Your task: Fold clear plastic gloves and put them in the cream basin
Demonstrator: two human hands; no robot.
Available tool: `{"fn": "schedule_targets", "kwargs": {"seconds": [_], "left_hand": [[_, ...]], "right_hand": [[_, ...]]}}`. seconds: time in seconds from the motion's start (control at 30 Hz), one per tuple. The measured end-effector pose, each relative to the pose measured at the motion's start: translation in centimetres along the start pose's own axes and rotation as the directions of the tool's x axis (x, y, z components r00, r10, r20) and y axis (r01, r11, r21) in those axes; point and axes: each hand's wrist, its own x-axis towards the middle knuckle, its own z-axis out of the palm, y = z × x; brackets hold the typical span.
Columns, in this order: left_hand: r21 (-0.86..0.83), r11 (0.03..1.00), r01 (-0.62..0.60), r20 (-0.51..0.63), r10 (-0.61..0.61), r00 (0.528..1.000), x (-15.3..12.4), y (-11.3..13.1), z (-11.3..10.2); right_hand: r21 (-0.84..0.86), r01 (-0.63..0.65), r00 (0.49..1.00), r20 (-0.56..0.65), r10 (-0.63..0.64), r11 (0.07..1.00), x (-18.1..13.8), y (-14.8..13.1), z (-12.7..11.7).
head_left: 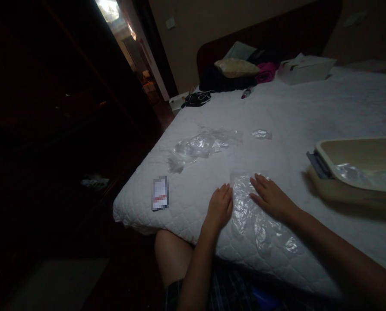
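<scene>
A clear plastic bag (259,224) lies flat on the white quilted mattress (296,116), near its front edge. My left hand (219,207) rests palm down on the bag's left edge, fingers together and stretched out. My right hand (270,196) lies flat on the bag's upper right part, fingers spread. Neither hand grips anything.
Crumpled clear plastic (197,147) and a small plastic scrap (261,134) lie farther up the bed. A small card (160,193) sits near the left corner. A beige bin (358,172) lined with plastic stands at the right. Clothes, a cushion (236,67) and a white box (305,69) are at the headboard.
</scene>
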Motion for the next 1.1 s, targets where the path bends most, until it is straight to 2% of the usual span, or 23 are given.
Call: {"fn": "schedule_targets", "kwargs": {"seconds": [0.13,0.2,0.27,0.4,0.5,0.57,0.6,0.7,0.77,0.9,1.0,1.1], "left_hand": [[0.042,0.999,0.011,0.016,-0.012,1.000,-0.2,-0.2,0.7],[0.030,0.999,0.023,0.000,-0.023,1.000,-0.4,-0.2,0.8],[0.013,1.000,0.025,-0.010,-0.025,1.000,-0.5,-0.2,0.7],[-0.060,0.997,0.048,-0.030,-0.050,0.998,-0.5,-0.1,0.6],[-0.143,0.986,0.081,-0.020,-0.084,0.996,-0.5,0.1,0.4],[-0.191,0.976,0.108,-0.008,-0.111,0.994,-0.5,0.2,0.1],[-0.215,0.969,0.122,-0.007,-0.127,0.992,-0.5,0.3,0.0],[-0.287,0.944,0.162,-0.022,-0.176,0.984,-0.5,0.5,-0.3],[-0.315,0.932,0.177,-0.043,-0.201,0.979,-0.6,0.6,-0.3],[-0.305,0.936,0.175,-0.071,-0.205,0.976,-0.9,0.4,-0.2],[-0.283,0.947,0.155,-0.067,-0.180,0.981,-1.1,0.4,0.0],[-0.278,0.951,0.135,-0.037,-0.151,0.988,-1.1,0.4,0.0]], "right_hand": [[0.006,0.047,0.996,0.072,-0.047,0.999,-0.5,1.6,1.5],[0.077,0.032,0.995,0.091,-0.039,0.997,-0.4,2.3,1.6],[0.212,-0.034,0.996,0.089,0.016,0.977,-0.1,2.8,1.2],[0.490,-0.193,0.973,-0.018,0.231,0.850,0.9,2.9,-1.2],[0.444,-0.215,0.955,-0.089,0.281,0.870,1.7,1.8,-3.9],[0.437,-0.267,0.950,-0.031,0.311,0.859,2.1,0.5,-5.1],[0.454,-0.300,0.948,0.045,0.314,0.839,2.3,-0.3,-5.4],[0.515,-0.365,0.927,0.275,0.254,0.775,2.7,-2.4,-4.8],[0.538,-0.385,0.912,0.345,0.221,0.749,2.9,-3.4,-3.8],[0.664,-0.397,0.913,0.357,0.197,0.634,3.0,-4.7,-2.3],[0.752,-0.422,0.907,0.338,0.253,0.507,2.7,-5.3,-1.8],[0.790,-0.419,0.904,0.318,0.286,0.447,2.2,-5.4,-1.2]]}}
